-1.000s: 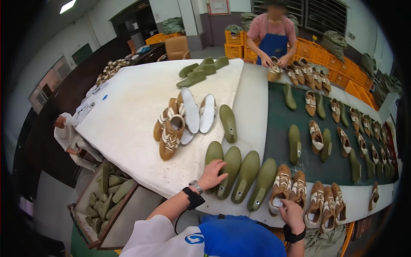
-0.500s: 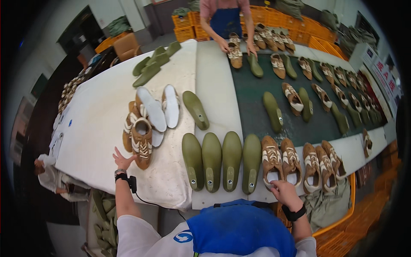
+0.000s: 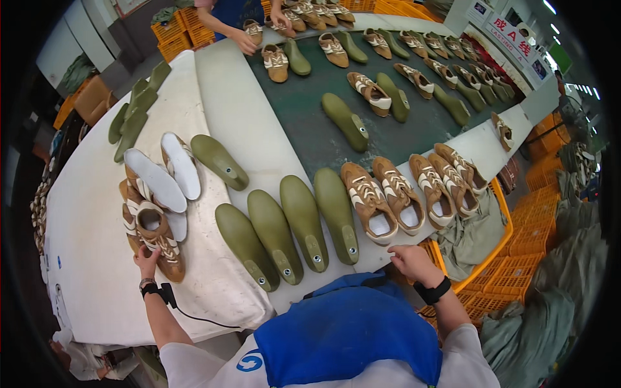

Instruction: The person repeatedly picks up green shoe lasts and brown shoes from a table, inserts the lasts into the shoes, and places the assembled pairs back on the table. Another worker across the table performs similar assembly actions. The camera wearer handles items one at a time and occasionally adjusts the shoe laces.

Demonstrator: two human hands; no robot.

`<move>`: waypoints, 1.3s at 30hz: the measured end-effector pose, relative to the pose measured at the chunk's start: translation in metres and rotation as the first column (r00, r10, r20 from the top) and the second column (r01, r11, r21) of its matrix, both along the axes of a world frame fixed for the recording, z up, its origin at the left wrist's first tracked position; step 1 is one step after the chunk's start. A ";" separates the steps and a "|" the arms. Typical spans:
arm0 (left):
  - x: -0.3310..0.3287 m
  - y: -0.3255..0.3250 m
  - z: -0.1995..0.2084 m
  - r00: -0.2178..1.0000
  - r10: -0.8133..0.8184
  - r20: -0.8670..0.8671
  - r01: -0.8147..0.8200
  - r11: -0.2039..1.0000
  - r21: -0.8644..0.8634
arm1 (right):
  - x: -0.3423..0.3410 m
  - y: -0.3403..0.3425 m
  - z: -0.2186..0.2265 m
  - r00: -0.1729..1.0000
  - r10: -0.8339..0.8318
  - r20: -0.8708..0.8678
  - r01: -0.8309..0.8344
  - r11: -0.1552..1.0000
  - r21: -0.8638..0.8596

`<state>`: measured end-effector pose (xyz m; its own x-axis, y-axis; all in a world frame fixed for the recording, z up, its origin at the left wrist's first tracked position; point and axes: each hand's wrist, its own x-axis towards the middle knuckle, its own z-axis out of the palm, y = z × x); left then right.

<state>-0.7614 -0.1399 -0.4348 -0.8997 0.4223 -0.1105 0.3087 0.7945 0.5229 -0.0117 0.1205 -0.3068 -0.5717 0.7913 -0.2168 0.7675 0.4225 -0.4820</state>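
Observation:
On the white cloth at left, my left hand (image 3: 147, 260) pinches the side of a brown suede sneaker (image 3: 169, 258) with cream stripes and laces. This sneaker lies against other brown sneakers, partly hidden, and white insoles (image 3: 155, 181) lie on and beside them. My right hand (image 3: 415, 265) is curled with nothing visible in it, just off the heel of a brown sneaker (image 3: 370, 200) at the table's near edge. Several green shoe lasts (image 3: 303, 220) stand in a row between my hands. More sneakers (image 3: 432, 187) continue the row to the right.
Across the table a person's hands (image 3: 246, 40) handle sneakers. Pairs of sneakers and lasts cover the dark green belt (image 3: 291, 123). Green lasts (image 3: 139, 103) are piled at the cloth's far edge. An orange crate (image 3: 499, 213) with grey-green cloth stands at right below the table edge.
My left hand has closed from spread fingers onto the sneaker's side. My right hand has come off the sneaker's heel. The view has turned to the right.

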 end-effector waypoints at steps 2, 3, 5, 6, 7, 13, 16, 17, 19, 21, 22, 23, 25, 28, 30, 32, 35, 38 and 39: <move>-0.001 0.015 -0.004 0.989 -0.056 0.134 0.038 0.990 0.138 | -0.001 -0.001 -0.005 1.000 0.010 -0.014 -0.010 1.000 -0.016; 0.002 0.024 -0.006 0.971 -0.120 0.206 0.063 0.963 0.261 | -0.001 -0.001 -0.006 0.999 0.025 -0.038 -0.025 1.000 0.011; 0.017 0.047 -0.012 0.917 -0.175 0.359 0.004 0.903 0.429 | -0.003 -0.001 -0.008 1.000 -0.003 0.007 0.003 1.000 -0.019; 0.025 0.060 -0.013 0.903 -0.336 0.267 0.134 0.811 0.569 | -0.006 0.000 -0.010 1.000 0.011 -0.004 -0.011 1.000 -0.018; 0.029 0.074 -0.013 0.890 -0.328 0.316 0.092 0.809 0.581 | -0.007 0.000 -0.009 0.999 0.037 -0.002 -0.036 0.999 0.028; 0.049 0.156 -0.003 0.946 -0.156 0.283 -0.035 0.822 0.568 | -0.016 -0.001 -0.007 0.999 0.020 0.047 -0.018 0.999 -0.031; 0.046 0.207 -0.003 0.969 -0.054 0.240 -0.085 0.842 0.533 | -0.017 -0.003 -0.005 0.997 0.009 0.076 -0.007 1.000 -0.027; 0.038 0.221 -0.003 0.972 -0.044 0.233 -0.097 0.824 0.559 | -0.017 -0.004 -0.005 0.998 0.013 0.057 -0.013 1.000 -0.006; 0.021 0.251 -0.008 0.990 0.073 0.119 -0.120 0.875 0.469 | -0.016 -0.009 -0.004 0.997 -0.013 0.071 0.015 1.000 -0.020; 0.000 0.279 -0.016 0.983 0.047 0.180 -0.137 0.838 0.528 | -0.015 -0.013 -0.004 0.999 -0.025 0.040 0.024 0.999 0.028; -0.005 0.290 -0.023 0.987 0.001 0.158 -0.086 0.841 0.533 | -0.014 -0.015 -0.004 0.997 -0.041 0.059 0.041 0.999 0.002; -0.008 0.300 -0.029 0.992 -0.026 0.122 -0.044 0.844 0.534 | -0.014 -0.018 -0.005 0.994 -0.058 0.092 0.058 0.998 0.003; -0.012 0.303 -0.029 0.997 0.021 0.081 -0.060 0.851 0.522 | -0.014 -0.022 -0.007 0.993 -0.059 0.102 0.058 0.998 0.016; 0.016 0.291 -0.017 0.916 0.067 0.395 -0.273 0.826 0.494 | -0.016 -0.025 -0.011 0.999 -0.041 0.034 0.041 0.999 -0.009; 0.046 0.271 0.003 0.861 0.005 0.508 -0.291 0.825 0.485 | -0.017 -0.025 -0.013 0.999 -0.034 -0.004 0.034 0.999 -0.009; 0.068 0.252 0.032 0.842 -0.037 0.538 -0.239 0.869 0.434 | -0.019 -0.021 -0.015 0.998 -0.045 -0.035 0.043 0.998 -0.049; 0.106 0.223 0.065 0.879 -0.102 0.465 -0.081 0.931 0.356 | -0.018 -0.015 -0.015 0.994 -0.015 -0.109 0.012 1.000 -0.028; 0.168 0.201 0.083 0.873 -0.375 0.312 0.233 0.883 0.408 | -0.026 -0.009 -0.014 0.984 0.091 -0.155 -0.072 0.989 0.128; 0.195 0.195 0.087 0.826 -0.512 0.236 0.404 0.830 0.385 | -0.030 -0.008 -0.013 0.972 0.122 -0.202 -0.096 0.986 0.134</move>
<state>-0.5664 0.0553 -0.3477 -0.5290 0.8356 -0.1482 0.3710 0.3848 0.8451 -0.0414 0.1129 -0.3200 -0.6781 0.7348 0.0109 0.6018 0.5637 -0.5658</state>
